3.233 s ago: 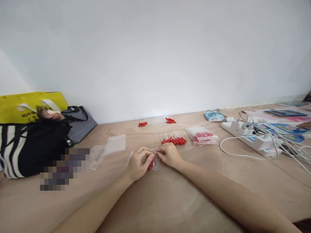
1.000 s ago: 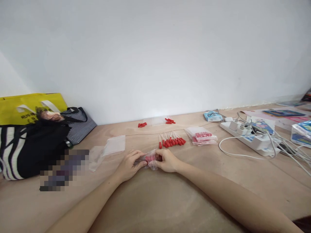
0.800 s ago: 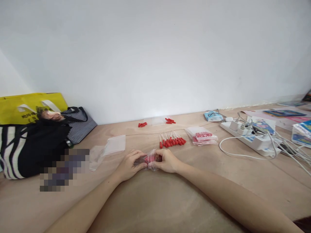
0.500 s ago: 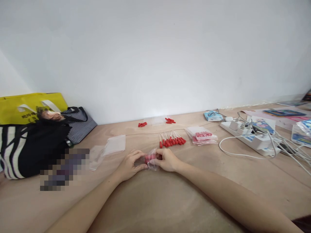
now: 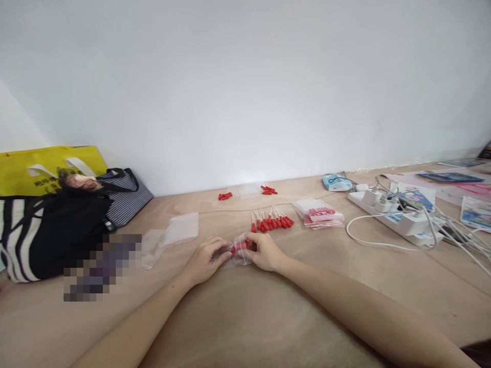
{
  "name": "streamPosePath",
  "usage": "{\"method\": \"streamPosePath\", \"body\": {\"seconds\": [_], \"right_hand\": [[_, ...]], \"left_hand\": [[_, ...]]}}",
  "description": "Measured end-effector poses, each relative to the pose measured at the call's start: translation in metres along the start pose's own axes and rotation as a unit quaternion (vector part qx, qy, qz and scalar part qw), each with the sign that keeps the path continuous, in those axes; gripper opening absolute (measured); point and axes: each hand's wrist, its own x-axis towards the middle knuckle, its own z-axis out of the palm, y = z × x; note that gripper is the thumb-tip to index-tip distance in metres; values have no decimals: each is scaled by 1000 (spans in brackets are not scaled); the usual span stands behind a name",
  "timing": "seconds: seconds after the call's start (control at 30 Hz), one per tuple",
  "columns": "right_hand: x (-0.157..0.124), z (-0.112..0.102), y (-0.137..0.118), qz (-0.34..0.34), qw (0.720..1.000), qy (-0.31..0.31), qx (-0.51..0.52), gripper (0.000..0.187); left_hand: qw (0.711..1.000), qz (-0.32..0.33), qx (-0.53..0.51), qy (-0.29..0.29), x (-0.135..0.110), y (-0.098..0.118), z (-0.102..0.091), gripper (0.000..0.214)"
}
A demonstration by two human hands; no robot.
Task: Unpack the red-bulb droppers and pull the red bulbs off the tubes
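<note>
- You're working at the centre of the frame, where your left hand [image 5: 205,259] and your right hand [image 5: 265,251] are facing each other across a clear bag [image 5: 242,259] just above the table [image 5: 245,322].
- Your left thumb and fingers are curling nearly closed around the bag's left end; your right fingertips are pinching its right side, thumb below.
- Red heads [image 5: 240,247] are showing between your hands, bright against the plastic; whether they're sitting fully inside, you can't be sure from here.
- By the look of it, you're handling the bagging step, settling those heads within the film. The next move is probably calling for a steady left hold while your right fingers are straightening the bag's edge.
- Just above your right hand, a row of red-tipped sticks [image 5: 271,221] is lying loose; right of centre, a pile of bags [image 5: 321,214] is showing red through its plastic; left of centre, flat bags [image 5: 182,228] are waiting.
- Against half a second ago, the red is coming through more vividly and the film is bunching differently; your hands are staying almost put, the row is keeping its place, and at the far right a printed card [image 5: 475,211] is showing more plainly.
</note>
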Motion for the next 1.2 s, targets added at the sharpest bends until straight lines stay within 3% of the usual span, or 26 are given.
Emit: {"method": "streamPosePath", "body": {"seconds": [0.2, 0.47, 0.57, 0.7, 1.03, 1.2], "right_hand": [[-6, -14, 5, 17, 997, 20, 70, 19], [-26, -45, 20, -5, 999, 14, -49, 22], [-27, -44, 20, -19, 995, 27, -95, 28], [-24, -37, 22, -56, 995, 27, -78, 41], [-16, -35, 26, -76, 990, -10, -115, 40], [-17, -37, 24, -101, 993, -21, -57, 31]], "left_hand": [[1000, -7, 4, -4, -1, -1, 0, 23], [1000, 3, 4, 2, 1, -2, 0, 23], [1000, 4, 6, 1, 1, -1, 0, 22], [1000, 7, 8, -5, 1, 0, -1, 22], [1000, 11, 7, -11, 0, -1, 0, 23], [1000, 7, 1, -13, 0, -1, -1, 24]]}}
